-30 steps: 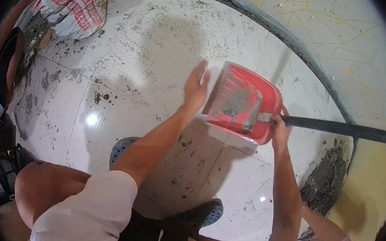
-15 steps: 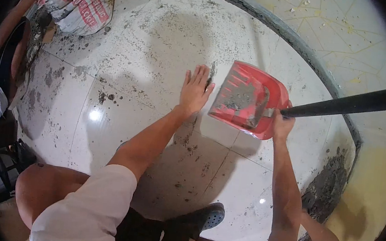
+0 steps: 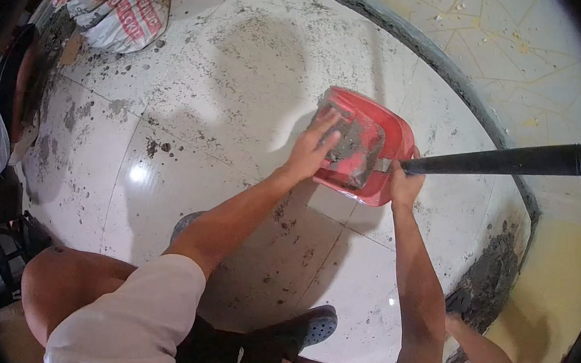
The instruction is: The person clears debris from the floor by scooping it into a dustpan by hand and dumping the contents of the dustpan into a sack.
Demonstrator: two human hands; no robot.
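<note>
A red dustpan [image 3: 396, 132] with a long black handle [image 3: 509, 159] is tilted over the tiled floor. Grey, wet-looking mortar [image 3: 355, 144] lies in its pan. My right hand [image 3: 406, 184] is closed around the dustpan where the handle joins it. My left hand [image 3: 312, 148] reaches over the pan's left lip, its fingers stretched and slightly blurred beside the mortar. Nothing is held in it; whether the fingertips touch the mortar I cannot tell.
A red-and-white printed sack [image 3: 122, 8] stands at the upper left. Dark mortar [image 3: 488, 274] is heaped along the right wall. Another person's forearm [image 3: 481, 347] with a pink sleeve reaches in at lower right. Crumbs dot the tiles [image 3: 187, 87].
The dustpan and my right hand have shifted slightly left. My left hand has gone from the floor beside the dustpan to over its lip, near the mortar.
</note>
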